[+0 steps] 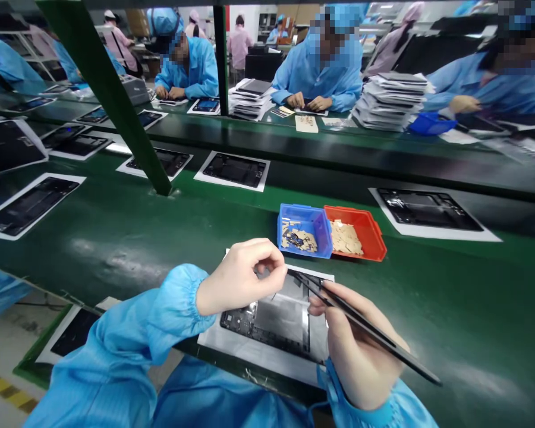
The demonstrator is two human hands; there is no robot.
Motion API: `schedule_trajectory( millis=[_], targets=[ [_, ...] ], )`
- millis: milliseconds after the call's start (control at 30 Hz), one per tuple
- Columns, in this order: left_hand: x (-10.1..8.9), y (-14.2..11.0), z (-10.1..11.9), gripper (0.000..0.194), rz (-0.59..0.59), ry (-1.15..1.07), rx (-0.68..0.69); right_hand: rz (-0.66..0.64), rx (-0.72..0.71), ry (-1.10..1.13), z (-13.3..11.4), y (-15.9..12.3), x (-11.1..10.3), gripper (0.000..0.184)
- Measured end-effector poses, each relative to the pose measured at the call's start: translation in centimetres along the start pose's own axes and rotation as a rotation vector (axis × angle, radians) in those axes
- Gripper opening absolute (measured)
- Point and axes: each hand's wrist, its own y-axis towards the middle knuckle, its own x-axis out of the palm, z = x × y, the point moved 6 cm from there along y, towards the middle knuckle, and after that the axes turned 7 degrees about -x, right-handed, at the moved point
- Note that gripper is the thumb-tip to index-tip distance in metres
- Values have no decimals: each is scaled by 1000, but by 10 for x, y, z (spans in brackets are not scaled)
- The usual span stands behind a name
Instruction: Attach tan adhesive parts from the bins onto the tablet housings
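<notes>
My right hand [361, 345] grips a pair of black tweezers [370, 326], their tips pointing up and left over the far side of a black tablet housing [276, 321]. Thumb and forefinger of my left hand [245, 273] are pinched together close to the tweezer tips; whatever they hold is too small to make out. Under both hands, the housing lies on a white sheet [249, 348], its inner side facing up with a silvery middle. My hands hide part of its far edge and right side.
Beyond my hands, a blue bin [305, 232] holds small tan and dark pieces; a red bin [361, 235] beside it holds tan pieces. Other housings on sheets [234, 171] lie along the green bench [196, 226]. A slanted green post [111, 95] rises at left. Co-workers [321, 65] sit opposite.
</notes>
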Motion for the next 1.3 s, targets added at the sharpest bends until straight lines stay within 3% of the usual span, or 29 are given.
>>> schedule_trajectory(
  millis=[100, 367, 633, 767, 867, 967, 1133, 1300],
  targets=[
    [-1, -1, 4, 13, -24, -19, 19, -14, -12, -14, 5, 2, 0, 17],
    [-2, -4, 0, 12, -97, -87, 4, -187, -14, 224, 22, 10, 13, 21],
    [1, -3, -7, 11, -112, -89, -33, -160, 23, 214, 22, 14, 20, 17],
    [-10, -7, -14, 12, -124, 1, -40, -167, 44, 200, 26, 6, 31, 15],
    [-26, -3, -37, 23, -110, 291, -117, -121, 23, 196, 28, 5, 33, 11],
    [-33, 6, -79, 31, -143, 563, -187, -46, 13, 196, 33, 12, 30, 9],
    [7, -1, -137, 18, -447, 720, 34, -118, 148, 139, 63, 21, 42, 14],
    [27, -9, -148, 16, -443, 869, 135, -132, 231, 103, 94, 19, 64, 18]
  ],
)
